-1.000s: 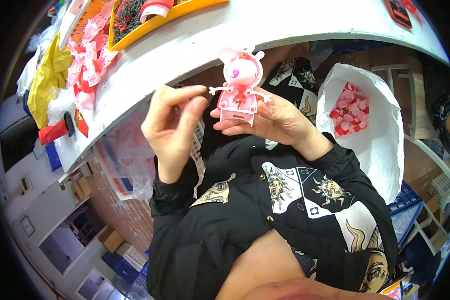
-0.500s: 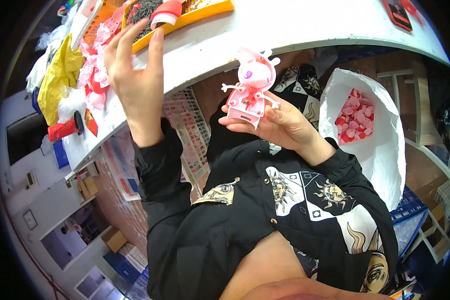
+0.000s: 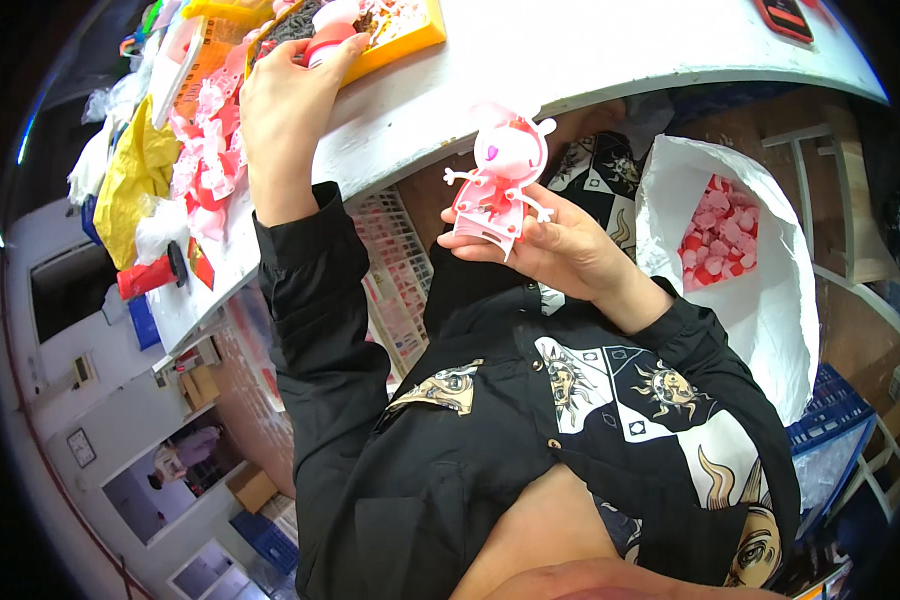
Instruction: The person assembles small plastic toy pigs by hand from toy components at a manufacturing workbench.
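Note:
My right hand (image 3: 570,245) holds a pink plastic toy figure (image 3: 505,160) in front of my body, thumb on its front and fingers under it. The figure has a rounded head with ears, a purple mouth, small outstretched arms and a hollow-looking body with red inside. At the near edge of a yellow tray (image 3: 410,37), my left hand (image 3: 295,100) has its thumb and fingers round a red and pink plastic piece (image 3: 322,47). The fingers partly cover that piece. Small dark parts and white-pink parts lie in the tray.
Loose pink and red plastic parts (image 3: 210,160) are heaped on the white table (image 3: 530,50), left of my left forearm. Nearby lie a yellow bag (image 3: 135,165) and a red roll-shaped object (image 3: 148,277). A phone (image 3: 785,18) rests far right. Right of me, a white sack (image 3: 770,330) holds pink-red parts.
My left hand has gone from raised and spread to closed round the red and pink piece at the tray. My right hand still holds the figure, almost unmoved. The view has shifted slightly.

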Motion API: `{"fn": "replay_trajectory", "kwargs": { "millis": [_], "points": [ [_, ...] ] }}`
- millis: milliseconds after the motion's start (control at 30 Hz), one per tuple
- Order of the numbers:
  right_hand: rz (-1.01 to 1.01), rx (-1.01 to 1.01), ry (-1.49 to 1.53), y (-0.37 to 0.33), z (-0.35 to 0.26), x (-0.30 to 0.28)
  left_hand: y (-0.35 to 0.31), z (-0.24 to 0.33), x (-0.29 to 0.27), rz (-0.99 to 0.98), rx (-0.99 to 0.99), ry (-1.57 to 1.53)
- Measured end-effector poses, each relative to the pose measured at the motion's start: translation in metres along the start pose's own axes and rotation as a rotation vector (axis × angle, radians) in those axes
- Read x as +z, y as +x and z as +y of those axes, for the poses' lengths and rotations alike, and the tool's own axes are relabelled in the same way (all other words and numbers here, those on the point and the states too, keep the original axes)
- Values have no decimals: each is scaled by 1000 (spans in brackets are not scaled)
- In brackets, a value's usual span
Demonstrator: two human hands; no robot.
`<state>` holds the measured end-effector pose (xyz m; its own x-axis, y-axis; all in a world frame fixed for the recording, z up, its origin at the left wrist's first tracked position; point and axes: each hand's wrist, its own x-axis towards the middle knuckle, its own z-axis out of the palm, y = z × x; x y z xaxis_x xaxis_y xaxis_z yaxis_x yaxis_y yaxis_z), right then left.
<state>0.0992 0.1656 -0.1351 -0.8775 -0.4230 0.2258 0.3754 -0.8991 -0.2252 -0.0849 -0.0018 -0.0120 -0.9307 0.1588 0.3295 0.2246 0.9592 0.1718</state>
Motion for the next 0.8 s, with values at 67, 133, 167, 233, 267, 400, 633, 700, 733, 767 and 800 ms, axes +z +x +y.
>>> {"fn": "replay_trajectory", "kwargs": {
  "millis": [67,133,167,233,267,400,633,700,733,767,800],
  "points": [
    [-7,-1,-3,1,-1,0,1,1,-1,-21,1,15],
    [-16,-18,-45,5,-3,2,-1,2,-3,4,4,7],
    [-22,-22,-44,6,-4,3,-3,2,-6,26,5,-7],
    [25,-62,-91,9,-8,5,-8,4,-9,88,-2,-39],
    [26,-72,-90,11,-10,6,-11,5,-11,150,-15,-74],
    [59,-148,-160,25,-12,15,-49,12,-20,207,56,-768],
    [121,-324,-222,55,-3,40,-122,18,-9,109,117,-1425],
    [116,-342,-232,59,3,42,-126,17,-7,146,114,-1403],
    [120,-356,-263,59,5,43,-128,15,-8,141,113,-1386],
    [123,-337,-266,58,5,46,-128,14,-10,130,75,-1471],
    [123,-339,-252,59,6,48,-130,13,-10,119,36,-1559]
  ]
}}
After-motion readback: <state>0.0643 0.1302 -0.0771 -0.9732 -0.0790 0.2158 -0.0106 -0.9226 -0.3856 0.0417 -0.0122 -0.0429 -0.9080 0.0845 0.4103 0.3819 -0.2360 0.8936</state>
